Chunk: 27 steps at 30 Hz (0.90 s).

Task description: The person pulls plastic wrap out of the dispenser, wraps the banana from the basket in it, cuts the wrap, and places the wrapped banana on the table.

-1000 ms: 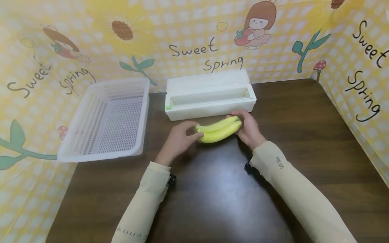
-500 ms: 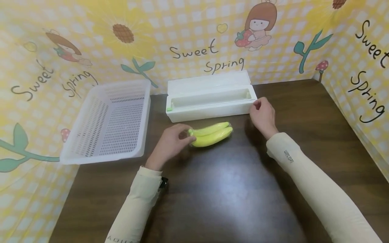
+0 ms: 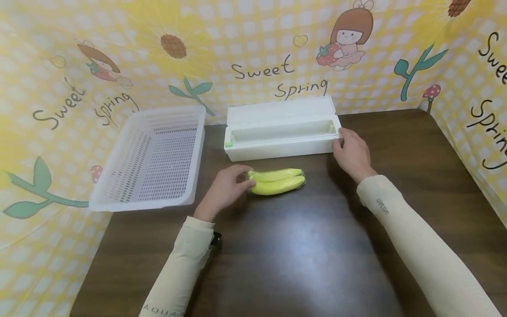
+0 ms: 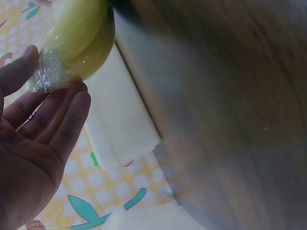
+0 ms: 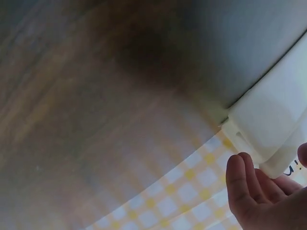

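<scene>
In the head view, two yellow bananas (image 3: 277,181) wrapped together in clear film are in front of the dispenser. My left hand (image 3: 225,188) pinches their stem end between thumb and fingers; crinkled film (image 4: 50,72) shows there in the left wrist view. Behind them stands a long white cling film dispenser (image 3: 281,149), its lid (image 3: 281,112) tipped back and a green tab (image 3: 228,144) at its left end. At the dispenser's right end, my right hand (image 3: 354,154) grips the corner with the thumb on the front side. The right wrist view shows fingers (image 5: 238,177) round that end.
A white plastic basket (image 3: 194,176) with a slotted bottom stands left of the dispenser. The dark wooden table (image 3: 301,255) runs back to a yellow checked cloth (image 3: 253,35) hanging around its back and sides.
My right hand has let go of the bananas' far end and moved right to the dispenser's end. The left hand still holds the stems. The head view has shifted slightly left.
</scene>
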Available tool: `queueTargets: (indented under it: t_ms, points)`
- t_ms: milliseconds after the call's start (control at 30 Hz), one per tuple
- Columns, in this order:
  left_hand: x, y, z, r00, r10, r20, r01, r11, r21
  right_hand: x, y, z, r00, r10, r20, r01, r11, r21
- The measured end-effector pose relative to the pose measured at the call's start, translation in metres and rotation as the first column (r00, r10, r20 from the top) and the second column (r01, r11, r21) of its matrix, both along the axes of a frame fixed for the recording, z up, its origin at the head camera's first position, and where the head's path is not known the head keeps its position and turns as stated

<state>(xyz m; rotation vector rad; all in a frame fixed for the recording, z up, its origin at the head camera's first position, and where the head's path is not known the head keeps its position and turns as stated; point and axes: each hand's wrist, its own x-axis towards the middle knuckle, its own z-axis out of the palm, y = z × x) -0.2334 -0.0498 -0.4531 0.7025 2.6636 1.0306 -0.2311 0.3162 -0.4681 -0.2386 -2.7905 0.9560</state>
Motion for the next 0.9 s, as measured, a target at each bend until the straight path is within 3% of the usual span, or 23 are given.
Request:
queueTargets:
  t_ms: [200,367,633,767,900]
  points:
    - [-0.008,0.011,-0.013,0.998,0.051,0.026,-0.052,0.998,0.028,0.000,0.003,0.003,1.000,0.029,0.013,-0.029,1.000,0.000]
    - [-0.014,0.048,-0.023,0.997,0.061,0.041,-0.062,0.997,0.034,-0.001,0.011,0.006,0.995,0.075,0.064,-0.075,0.997,-0.007]
    - [-0.013,0.107,-0.028,0.998,0.009,0.062,-0.011,0.999,0.042,0.002,0.020,0.001,0.980,0.130,0.150,-0.127,0.991,-0.035]
    - [-0.010,0.113,-0.033,0.997,0.014,0.074,-0.020,0.997,0.079,0.005,0.020,-0.001,0.973,0.152,0.171,-0.144,0.988,-0.060]
    - [-0.005,0.104,-0.035,0.995,0.028,0.100,-0.040,0.991,0.124,0.010,0.018,0.000,0.971,0.168,0.170,-0.162,0.986,-0.049]
